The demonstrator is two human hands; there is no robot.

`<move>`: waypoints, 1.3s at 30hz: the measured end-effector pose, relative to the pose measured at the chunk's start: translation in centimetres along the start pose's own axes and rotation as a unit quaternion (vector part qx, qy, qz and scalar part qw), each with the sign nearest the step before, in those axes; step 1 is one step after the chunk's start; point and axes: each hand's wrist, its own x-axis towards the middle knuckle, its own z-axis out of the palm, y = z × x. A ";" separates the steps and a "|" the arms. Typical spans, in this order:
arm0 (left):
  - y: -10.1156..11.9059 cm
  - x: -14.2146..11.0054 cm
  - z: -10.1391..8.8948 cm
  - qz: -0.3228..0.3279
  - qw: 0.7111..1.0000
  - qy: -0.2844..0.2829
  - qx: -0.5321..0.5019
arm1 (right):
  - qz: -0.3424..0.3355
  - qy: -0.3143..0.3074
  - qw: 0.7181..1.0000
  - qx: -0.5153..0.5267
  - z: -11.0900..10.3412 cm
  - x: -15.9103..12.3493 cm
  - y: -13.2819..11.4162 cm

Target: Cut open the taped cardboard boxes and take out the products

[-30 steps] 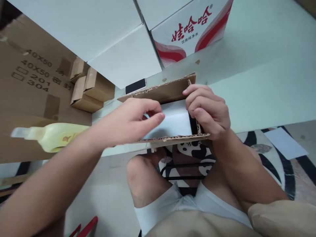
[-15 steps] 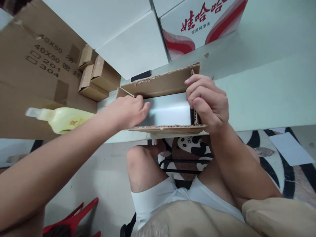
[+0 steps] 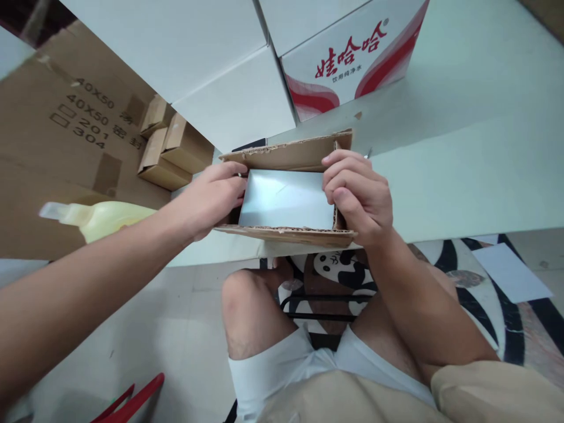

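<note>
A narrow brown cardboard box (image 3: 291,154) stands open-topped at the table's near edge. Inside it lies a smooth, silvery-white rectangular block (image 3: 286,200), its flat top facing up; I cannot make out what it is. My left hand (image 3: 220,191) is closed over the box's left end, fingertips bent down inside, beside the block's left edge and partly hidden. At the opposite end, my right hand (image 3: 359,194) grips the right wall, with fingers curled over the torn cardboard rim and thumb folded in.
A pale yellow pump bottle (image 3: 110,218) lies left of my forearm. Behind stand small brown cartons (image 3: 185,147), a large brown carton (image 3: 97,129), white boxes (image 3: 238,100) and a red-and-white water carton (image 3: 352,64). The pale table (image 3: 462,164) extends right. A red plastic thing (image 3: 136,402) is below left.
My left hand has moved left, off the block's top to the box's left end, uncovering more of the block. My right hand keeps its grip on the right wall. The view has shifted slightly.
</note>
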 end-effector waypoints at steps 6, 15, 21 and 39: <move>2.9 -0.9 -2.3 0.044 0.996 -0.071 -0.042 | 0.006 0.035 0.999 -0.030 0.1 -0.1 -0.1; -0.1 1.1 -4.6 0.130 0.955 -0.266 -0.004 | -0.029 0.066 0.997 -0.039 0.3 -0.3 -0.1; -0.9 3.1 -5.3 0.188 0.919 -0.310 0.154 | -0.033 0.089 0.995 -0.020 1.0 -0.3 0.2; 3.2 4.1 -4.7 0.296 0.852 -0.289 0.322 | -0.034 0.081 0.996 -0.025 0.5 0.2 0.0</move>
